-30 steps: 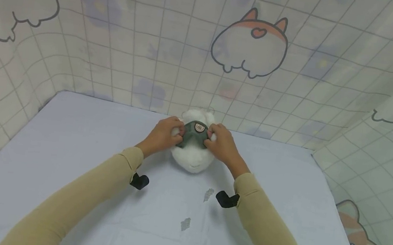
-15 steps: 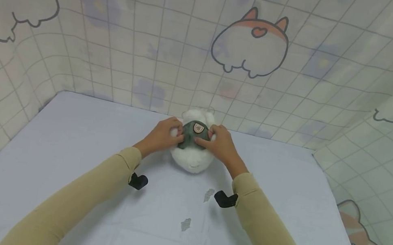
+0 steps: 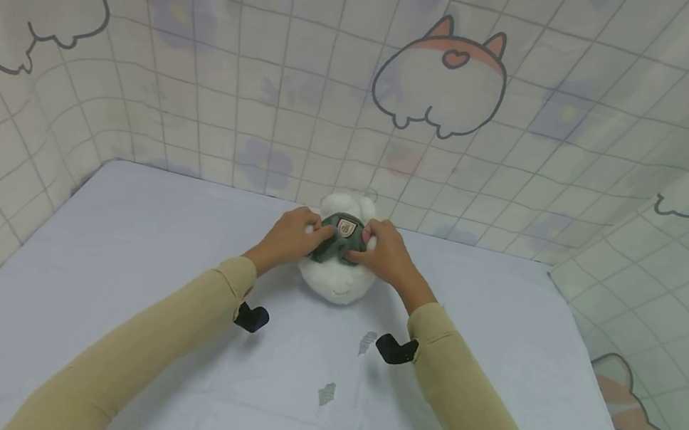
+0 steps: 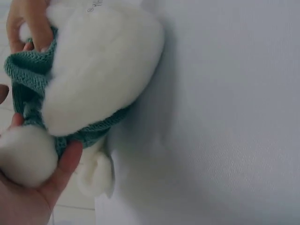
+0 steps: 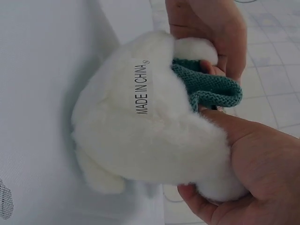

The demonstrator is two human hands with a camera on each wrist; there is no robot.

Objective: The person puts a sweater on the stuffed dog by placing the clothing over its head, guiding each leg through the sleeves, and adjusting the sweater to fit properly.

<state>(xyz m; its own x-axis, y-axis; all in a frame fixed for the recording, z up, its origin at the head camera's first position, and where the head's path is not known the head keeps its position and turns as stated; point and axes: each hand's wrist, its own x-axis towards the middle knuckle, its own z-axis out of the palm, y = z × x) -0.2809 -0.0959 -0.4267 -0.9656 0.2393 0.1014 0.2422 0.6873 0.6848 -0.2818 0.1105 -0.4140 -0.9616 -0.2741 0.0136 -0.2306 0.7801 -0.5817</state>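
Note:
A white plush toy (image 3: 336, 282) lies near the table's far edge, its smooth lower end toward me, printed "MADE IN CHINA" in the right wrist view. Around it sits a green knitted garment (image 4: 30, 70) with a shield-shaped badge (image 3: 346, 227). From the left, my left hand (image 3: 290, 236) holds the toy around a round white paw (image 4: 28, 154), its thumb on the knit beside the badge. On the other side my right hand (image 5: 262, 164) grips the toy by the opposite paw (image 5: 218, 185), thumb at the garment's bunched hem. Fingers behind the toy are partly hidden.
The toy rests on a pale table (image 3: 467, 373) backed by a curtain (image 3: 307, 96) with a grid and corgi print. Two small grey patches, one of them a speckled patch (image 3: 326, 393), mark the cloth nearer me. Black wrist mounts (image 3: 395, 350) hang below both sleeves.
My left thumb has moved up and right across the green knit toward the badge. My right thumb has shifted slightly lower, and the knit is more bunched. The toy stays in place.

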